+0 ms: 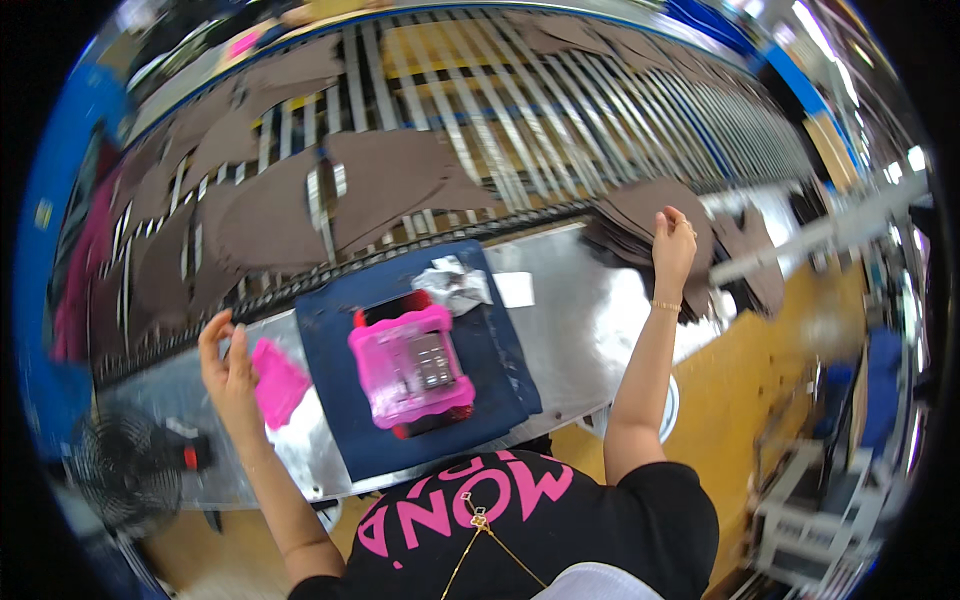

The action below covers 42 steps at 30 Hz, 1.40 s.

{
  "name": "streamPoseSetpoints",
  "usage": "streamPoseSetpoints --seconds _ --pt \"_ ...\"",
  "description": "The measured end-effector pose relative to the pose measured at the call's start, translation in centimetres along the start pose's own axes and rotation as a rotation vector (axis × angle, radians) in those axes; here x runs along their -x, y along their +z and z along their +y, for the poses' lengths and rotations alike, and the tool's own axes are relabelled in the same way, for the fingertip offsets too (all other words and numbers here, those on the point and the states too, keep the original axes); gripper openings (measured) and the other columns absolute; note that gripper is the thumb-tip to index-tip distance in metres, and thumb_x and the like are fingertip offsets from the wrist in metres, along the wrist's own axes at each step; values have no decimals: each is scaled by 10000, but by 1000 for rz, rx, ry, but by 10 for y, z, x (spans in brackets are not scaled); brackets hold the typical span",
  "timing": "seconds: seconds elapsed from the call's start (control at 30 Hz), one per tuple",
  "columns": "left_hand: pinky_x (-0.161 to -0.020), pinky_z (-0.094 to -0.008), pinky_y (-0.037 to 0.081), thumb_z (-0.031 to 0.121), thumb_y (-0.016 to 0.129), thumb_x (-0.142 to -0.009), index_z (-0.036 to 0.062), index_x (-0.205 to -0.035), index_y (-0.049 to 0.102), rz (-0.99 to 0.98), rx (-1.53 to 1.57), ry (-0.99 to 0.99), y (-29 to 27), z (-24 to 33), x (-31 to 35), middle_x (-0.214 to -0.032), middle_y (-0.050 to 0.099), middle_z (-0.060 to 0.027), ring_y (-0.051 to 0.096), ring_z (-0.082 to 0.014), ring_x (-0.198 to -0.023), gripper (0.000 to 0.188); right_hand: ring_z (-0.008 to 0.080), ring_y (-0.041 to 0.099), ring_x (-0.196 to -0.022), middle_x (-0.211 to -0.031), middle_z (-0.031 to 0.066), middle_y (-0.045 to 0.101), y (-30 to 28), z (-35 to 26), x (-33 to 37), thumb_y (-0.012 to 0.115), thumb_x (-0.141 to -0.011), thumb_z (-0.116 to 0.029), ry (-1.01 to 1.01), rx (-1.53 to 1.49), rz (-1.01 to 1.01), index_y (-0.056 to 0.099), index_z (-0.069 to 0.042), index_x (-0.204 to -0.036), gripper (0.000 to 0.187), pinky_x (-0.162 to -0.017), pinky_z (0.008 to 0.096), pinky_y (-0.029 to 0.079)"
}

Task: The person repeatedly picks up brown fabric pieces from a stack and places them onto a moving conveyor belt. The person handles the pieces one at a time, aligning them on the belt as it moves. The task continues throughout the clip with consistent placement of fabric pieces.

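Two bare hands, both off the blue mat [500,380], one each side. Using the mat as reference.

Left hand [228,375]: left of the mat, raised next to a pink piece [280,385]. Fingers loosely bent, thumb apart, nothing seen in the grip. Can't tell if it touches the pink piece, which lies just beside the mat's left edge.

Right hand [676,250]: well right of the mat and beyond its far edge, in front of a stack of brown sheets [630,210]. Fingers curled in toward the thumb; can't tell if they pinch anything or touch the stack. Thin gold bracelet [665,305] on that wrist.

On the mat: pink wavy-edged frame [385,370], near the middle, slightly blurred. Grey metal block [432,360] sits within the frame's outline, toward its right side. Red bits [427,425] show past the frame's near and far edges. Crumpled silvery wrapper [455,285] at the mat's far end; white card [515,290] just right of that end.

Under the mat: shiny metal table [565,320]. Past the mat's far edge: slatted rack [480,130], more large brown pieces [385,180] spread over it, mostly on the left. Black fan [125,470] well left of the mat, toward the near side. Yellow-brown floor [760,400] shows right of the mat, past the table.
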<state>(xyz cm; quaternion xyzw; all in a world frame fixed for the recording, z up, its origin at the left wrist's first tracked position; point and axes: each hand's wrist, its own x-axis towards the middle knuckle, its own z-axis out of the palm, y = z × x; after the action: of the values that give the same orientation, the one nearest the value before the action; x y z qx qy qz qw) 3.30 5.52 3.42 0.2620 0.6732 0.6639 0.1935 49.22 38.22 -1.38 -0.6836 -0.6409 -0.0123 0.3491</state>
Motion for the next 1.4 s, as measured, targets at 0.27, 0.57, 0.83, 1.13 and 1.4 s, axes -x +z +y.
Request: streamPoseSetpoints --seconds 0.27,0.57,0.83,1.13,1.4 --pt "-447 -143 226 125 569 -923 91 -1175 527 -105 32 -2 20 -3 -2 -901 441 64 325 31 -568 258 398 492 -1128 -1220 215 521 -41 94 -3 698 -704 -572 584 477 -174 597 -38 -1139 697 -908 494 437" --pt "-441 -150 219 110 583 -909 90 -1192 528 -87 -25 9 2 -3 12 -934 475 63 323 27 -548 289 437 593 -968 -1057 283 602 -56 64 1 725 -742 -215 323 380 -113 455 5 -1165 548 -843 466 476" --pt "-553 -169 388 79 656 -843 61 -1185 552 -217 -133 258 42 15 6 -971 512 0 453 -29 -694 358 157 618 -492 -752 132 645 -131 -102 30 405 -979 -168 -110 -188 -248 450 -99 -1327 358 -392 270 461" --pt "-501 -233 533 119 638 -873 -33 -1154 523 -355 237 -124 45 56 9 -1020 596 -115 649 -168 -706 340 151 643 -717 -954 110 633 -116 -211 106 539 -924 -89 -266 -1200 -622 490 9 -1199 295 -483 223 510" --pt "-544 -197 504 80 652 -852 3 -1026 638 -34 -186 324 -55 83 11 -824 646 -23 586 -49 -671 191 112 632 -772 -828 80 693 -57 -219 152 733 -772 -40 -755 -828 -750 664 10 -890 145 -720 224 471"
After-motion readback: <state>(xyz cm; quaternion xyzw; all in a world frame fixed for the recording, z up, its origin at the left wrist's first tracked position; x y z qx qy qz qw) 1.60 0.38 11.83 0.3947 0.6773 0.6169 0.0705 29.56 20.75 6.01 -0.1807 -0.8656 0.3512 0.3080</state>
